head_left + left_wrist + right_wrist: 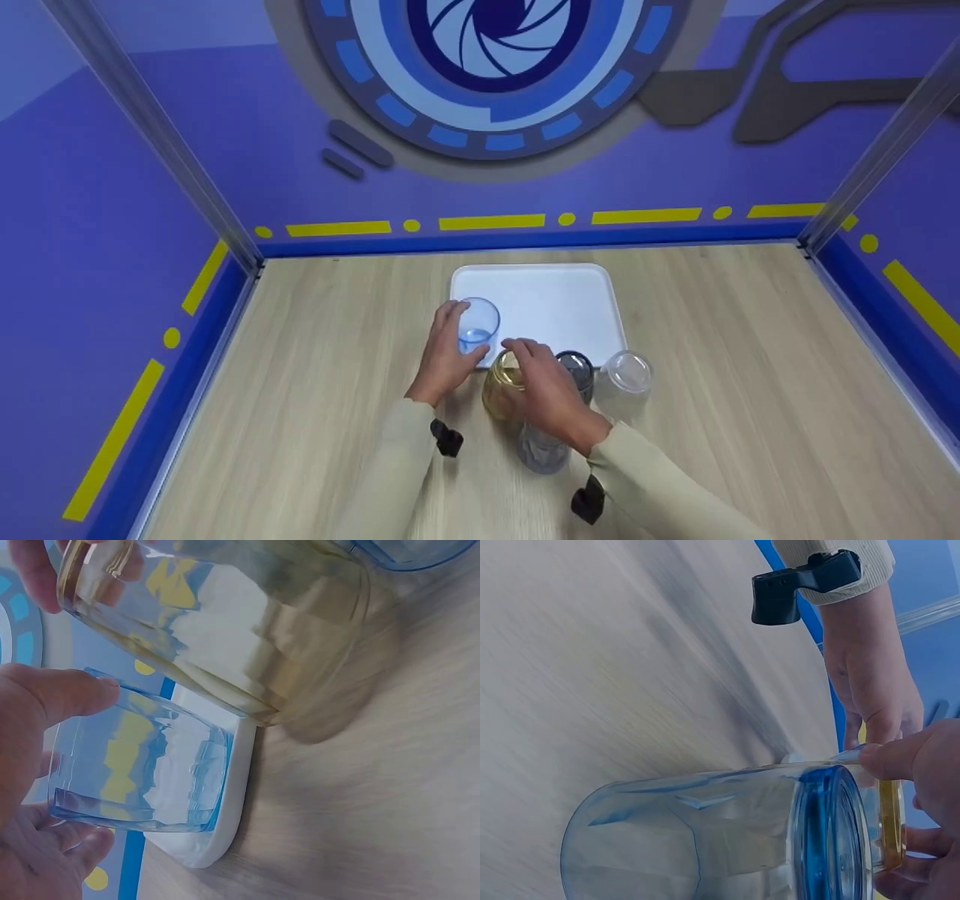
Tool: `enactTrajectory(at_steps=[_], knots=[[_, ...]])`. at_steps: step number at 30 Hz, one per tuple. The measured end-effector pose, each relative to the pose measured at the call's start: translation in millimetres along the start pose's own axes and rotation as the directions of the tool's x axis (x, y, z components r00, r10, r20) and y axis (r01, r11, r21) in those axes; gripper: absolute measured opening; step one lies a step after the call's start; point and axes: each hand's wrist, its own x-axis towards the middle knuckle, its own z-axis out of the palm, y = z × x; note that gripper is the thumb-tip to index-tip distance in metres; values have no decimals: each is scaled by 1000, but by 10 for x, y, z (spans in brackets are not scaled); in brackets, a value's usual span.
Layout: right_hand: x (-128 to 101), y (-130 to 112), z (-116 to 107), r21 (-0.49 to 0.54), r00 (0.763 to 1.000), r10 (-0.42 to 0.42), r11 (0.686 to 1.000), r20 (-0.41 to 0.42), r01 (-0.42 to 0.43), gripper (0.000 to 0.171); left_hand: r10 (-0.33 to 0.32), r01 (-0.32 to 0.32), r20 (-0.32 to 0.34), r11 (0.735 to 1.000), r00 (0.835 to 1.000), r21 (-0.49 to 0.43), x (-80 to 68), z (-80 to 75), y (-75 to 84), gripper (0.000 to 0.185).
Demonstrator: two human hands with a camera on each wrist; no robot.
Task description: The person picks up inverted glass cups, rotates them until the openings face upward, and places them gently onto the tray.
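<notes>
My left hand (442, 360) holds a blue glass tumbler (480, 319) between thumb and fingers, at the near left corner of a white tray (555, 307). In the left wrist view the tumbler (142, 765) is upright and see-through. Just right of it, my right hand (551, 394) grips an amber glass (496, 401) around its rim from above. The amber glass (225, 630) is close over the wood tabletop, in front of the tray. Part of it is hidden behind the right hand in the head view.
Beside the right hand, a dark grey glass (579, 363) and a clear glass (628, 375) stand by the tray's near edge. Another clear glass (544, 454) stands under the right wrist. Patterned blue-purple panels (420, 187) enclose the wood table (735, 360).
</notes>
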Motion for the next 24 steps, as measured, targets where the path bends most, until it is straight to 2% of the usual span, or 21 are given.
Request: enactTrajectory(at_steps=[14,18,24], knots=[[4,-4,-63,45,999,44,998,0,-44,56,11,-11,-1,999,1000,38,-69,-77,47,72],[3,-3,-75,48,999,33,998,-14,-33,55,20,-19,-8,999,1000,44,-84,-95,42,72],[6,5,-83,39,998,4,999,-55,-2,53,69,-68,-26,996,997,52,-106,-111,14,71]])
